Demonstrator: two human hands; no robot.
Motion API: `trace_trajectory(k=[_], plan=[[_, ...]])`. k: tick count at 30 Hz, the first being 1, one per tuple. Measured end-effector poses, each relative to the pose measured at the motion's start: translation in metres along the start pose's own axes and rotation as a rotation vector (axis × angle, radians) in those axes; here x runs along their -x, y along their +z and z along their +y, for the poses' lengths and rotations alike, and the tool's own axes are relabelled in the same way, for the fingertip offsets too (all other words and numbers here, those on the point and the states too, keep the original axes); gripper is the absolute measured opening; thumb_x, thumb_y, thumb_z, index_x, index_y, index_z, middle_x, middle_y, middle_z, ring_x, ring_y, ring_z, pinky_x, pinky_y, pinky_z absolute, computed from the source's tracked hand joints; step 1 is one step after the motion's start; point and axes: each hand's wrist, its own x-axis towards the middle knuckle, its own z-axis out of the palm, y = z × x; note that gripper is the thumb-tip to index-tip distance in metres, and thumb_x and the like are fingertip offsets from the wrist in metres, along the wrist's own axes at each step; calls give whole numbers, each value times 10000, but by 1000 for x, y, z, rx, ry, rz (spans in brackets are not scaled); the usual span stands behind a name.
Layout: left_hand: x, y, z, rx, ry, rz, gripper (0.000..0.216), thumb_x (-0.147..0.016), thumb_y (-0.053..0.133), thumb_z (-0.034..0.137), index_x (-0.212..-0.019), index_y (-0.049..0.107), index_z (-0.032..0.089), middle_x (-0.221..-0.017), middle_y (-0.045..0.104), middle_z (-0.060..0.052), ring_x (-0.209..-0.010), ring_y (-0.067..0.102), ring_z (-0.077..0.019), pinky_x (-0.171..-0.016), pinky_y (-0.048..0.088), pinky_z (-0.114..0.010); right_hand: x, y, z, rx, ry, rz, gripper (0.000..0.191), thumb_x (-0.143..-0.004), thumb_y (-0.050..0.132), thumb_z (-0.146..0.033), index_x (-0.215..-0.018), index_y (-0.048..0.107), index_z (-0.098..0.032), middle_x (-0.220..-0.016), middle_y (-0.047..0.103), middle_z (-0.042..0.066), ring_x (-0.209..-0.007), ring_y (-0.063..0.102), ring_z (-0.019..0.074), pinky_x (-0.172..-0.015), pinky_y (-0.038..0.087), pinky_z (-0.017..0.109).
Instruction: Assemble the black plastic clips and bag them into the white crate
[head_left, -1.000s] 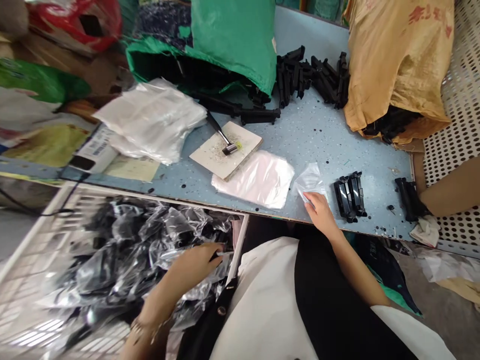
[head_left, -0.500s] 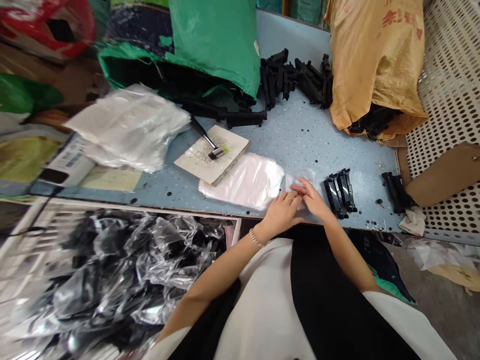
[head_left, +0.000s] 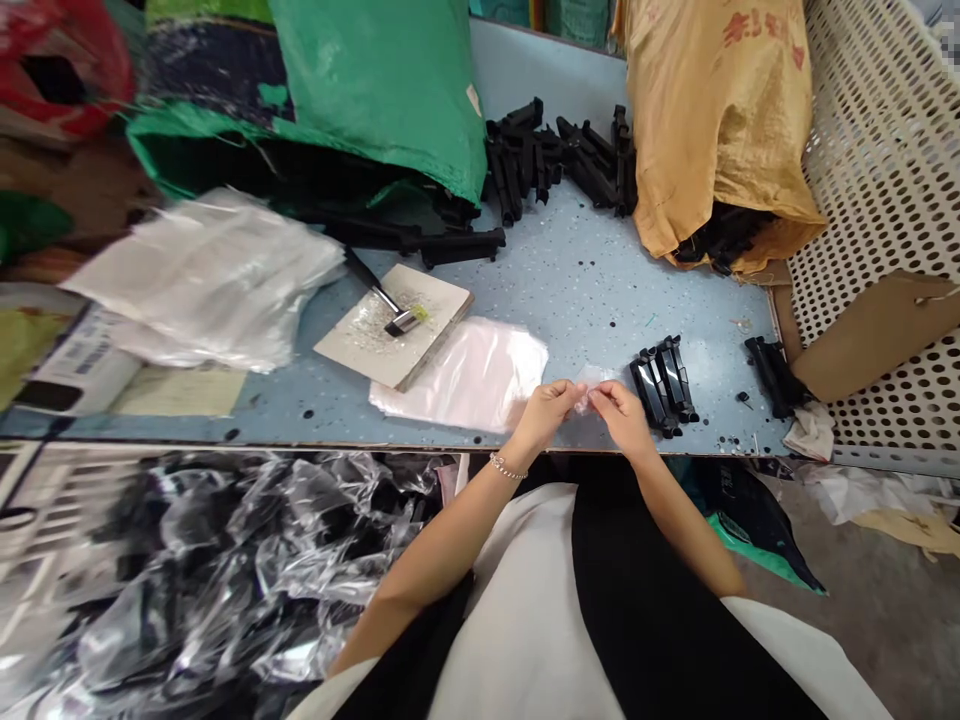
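Between my two hands, near the table's front edge, is a small clear plastic bag [head_left: 595, 376]. My left hand [head_left: 553, 408] pinches its left side, with the thumb and fingers together. From the right, my right hand [head_left: 621, 410] pinches the same bag, and the fingertips of both hands almost meet. A few glossy black plastic parts [head_left: 664, 385] lie side by side just right of my right hand. Left of my hands is a stack of flat clear plastic bags [head_left: 487, 375], partly under a board [head_left: 352, 335] that bears a brush [head_left: 401, 322].
Black parts [head_left: 525, 160] are heaped at the back, between a green sack [head_left: 382, 90] and a yellow sack [head_left: 705, 120]. More plastic bags [head_left: 210, 270] lie at the left. Below the table, a white crate [head_left: 45, 510] holds bagged black parts. A perforated panel [head_left: 885, 150] stands at the right.
My hands have drawn slightly apart from overlapping, and now both pinch the small bag, which is lifted between the fingertips. The whole view has shifted, so the table things appear farther left.
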Motion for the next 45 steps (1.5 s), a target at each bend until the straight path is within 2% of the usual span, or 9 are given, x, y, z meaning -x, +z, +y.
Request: trace_trajectory(k=[6, 11, 18, 23, 26, 31, 37, 41, 45], plan=[[12, -14, 11, -96, -40, -156, 375, -741, 791, 527, -859, 733, 176, -696, 645, 9, -581, 495, -95, -558, 404, -237, -11, 2, -5, -62, -49, 60, 360, -864, 675, -591, -823, 596, -242, -659, 544, -39, -618, 507, 132, -613, 428, 274], [11, -4, 9, -28, 66, 39, 374, -690, 841, 447, -678, 576, 184, -614, 528, 51, -565, 442, -76, -552, 363, -231, -6, 5, -10, 31, -92, 26, 391, -890, 632, -628, -817, 596, -246, -706, 562, -24, -648, 498, 141, -635, 416, 282], [-1, -18, 9, 268, 34, 14, 465, -690, 807, 392, -713, 375, 220, -739, 536, 40, -593, 490, -78, -564, 435, -226, 13, -28, -19, 425, -159, 58, 320, -976, 534, -500, -799, 576, -237, -768, 556, 9, -707, 495, 174, -692, 420, 319], [2, -30, 7, -322, 393, 224, 71, -875, 585, 187, -903, 528, 220, -986, 677, -35, -709, 608, -110, -683, 535, -262, 30, -60, -14, 1069, -193, 305, 301, -986, 558, -408, -1120, 662, -159, -1187, 622, 206, -1108, 518, 359, -940, 409, 511], [5, -24, 7, -900, 491, 127, 239, -894, 466, 43, -914, 651, 193, -1066, 705, -88, -890, 683, -178, -810, 567, -312, 34, -60, 1, 1235, -192, 270, 297, -955, 593, -293, -1204, 639, -139, -1349, 568, 248, -1171, 503, 391, -949, 419, 540], [7, -18, 8, -1244, 377, 48, 324, -904, 546, 65, -1157, 704, 194, -1257, 676, -95, -885, 728, -203, -789, 601, -323, 32, -68, 9, 821, -51, 206, 240, -921, 618, -394, -1018, 610, -174, -1033, 707, 157, -998, 631, 319, -912, 509, 513], [6, 0, -3, -907, 473, -61, 503, -820, 711, 81, -1299, 624, 208, -1346, 599, -112, -680, 654, -95, -787, 619, -314, 35, -48, -44, -217, -304, 279, 515, -837, 752, -476, -1254, 474, -359, -1237, 714, 23, -1053, 718, 232, -841, 614, 425], [4, 15, 0, -596, 546, -66, 548, -837, 732, 136, -1355, 579, 221, -1315, 589, -120, -709, 635, -79, -692, 597, -248, 27, -16, -44, -136, -393, 183, 534, -843, 770, -423, -1281, 483, -320, -1266, 710, 53, -1105, 722, 241, -991, 587, 473], [11, 7, 13, -427, 551, -14, 666, -855, 684, 126, -1473, 485, 276, -1432, 493, -141, -641, 571, -28, -657, 589, -238, 14, -9, -9, 353, -478, 260, 450, -904, 683, -362, -1305, 521, -239, -1329, 662, 125, -1317, 602, 292, -1143, 459, 544]])
